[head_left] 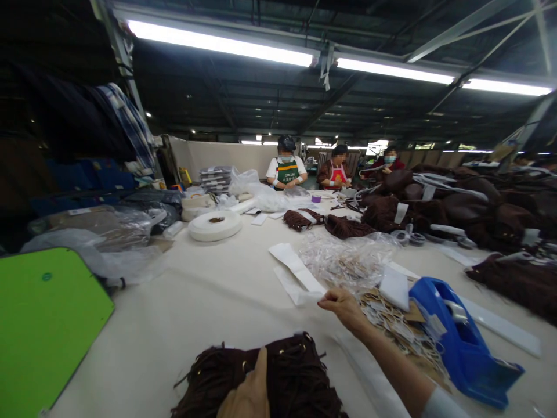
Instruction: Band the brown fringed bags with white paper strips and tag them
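Pale tabletop [174, 307]: left hand [249, 392] touches brown fringed piece [300, 374] (both cut off).

Glaring white tube lights [220, 43] above you, a dim ceiling [248, 96] behind them, your pale surface [187, 313] softly lit with faint shadows, your view's edges stretched wide, the dark fringed piece [296, 377] low in detail, the far partition [217, 157] perhaps slightly out of focus

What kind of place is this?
It looks like a factory workroom, though I can't be sure. Two people in aprons are across a big table, brown goods are heaped on it, and long tube lights hang overhead.
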`<state>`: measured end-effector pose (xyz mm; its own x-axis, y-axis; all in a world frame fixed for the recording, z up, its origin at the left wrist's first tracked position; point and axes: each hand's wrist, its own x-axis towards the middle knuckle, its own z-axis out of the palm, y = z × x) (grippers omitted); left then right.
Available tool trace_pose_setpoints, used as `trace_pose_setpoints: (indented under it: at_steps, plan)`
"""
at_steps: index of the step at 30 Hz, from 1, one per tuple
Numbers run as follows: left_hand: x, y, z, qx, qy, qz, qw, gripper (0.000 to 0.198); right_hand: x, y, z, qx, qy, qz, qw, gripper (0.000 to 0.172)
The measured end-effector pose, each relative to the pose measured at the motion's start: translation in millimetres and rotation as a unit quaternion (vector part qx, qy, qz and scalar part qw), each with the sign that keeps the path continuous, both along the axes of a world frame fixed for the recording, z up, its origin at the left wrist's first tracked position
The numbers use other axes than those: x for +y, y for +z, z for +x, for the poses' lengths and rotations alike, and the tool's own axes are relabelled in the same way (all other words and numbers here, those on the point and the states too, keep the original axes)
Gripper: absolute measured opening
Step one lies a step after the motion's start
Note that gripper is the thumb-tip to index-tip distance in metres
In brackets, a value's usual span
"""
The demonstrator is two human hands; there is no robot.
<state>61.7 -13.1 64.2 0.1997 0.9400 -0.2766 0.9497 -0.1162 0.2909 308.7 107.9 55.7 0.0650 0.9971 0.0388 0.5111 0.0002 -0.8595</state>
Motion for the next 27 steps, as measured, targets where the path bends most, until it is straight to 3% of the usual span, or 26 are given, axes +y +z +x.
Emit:
trace_pose_setpoints:
  at_steps: [2,5,12,19,27]
  plan:
    - [13,24.2,-1,0.002,0.017,-0.012,1.0,0.058,-6,4.8,-6,0.019,0.0,0.006,1.0,0.021]
    - [29,38.0,0,0.002,0.026,0.008,1.0,0.045,-16,5.7,-15,0.039,0.0,0.004,0.999,0.03]
    - [54,26.2,-6,0.003,-0.019,-0.03,0.999,0.082,-12,3.1,0,0.019,-0.015,0.015,1.0,0.033]
    - [54,25.2,-13,-0.003,-0.039,-0.069,0.997,0.071,7,0.9,37,-0.063,-0.019,0.0,0.998,0.028]
    - [50,29.2,-13,-0.045,-0.037,-0.052,0.997,0.06,5,-4.8,45,-0.15,-0.04,0.018,0.988,0.025]
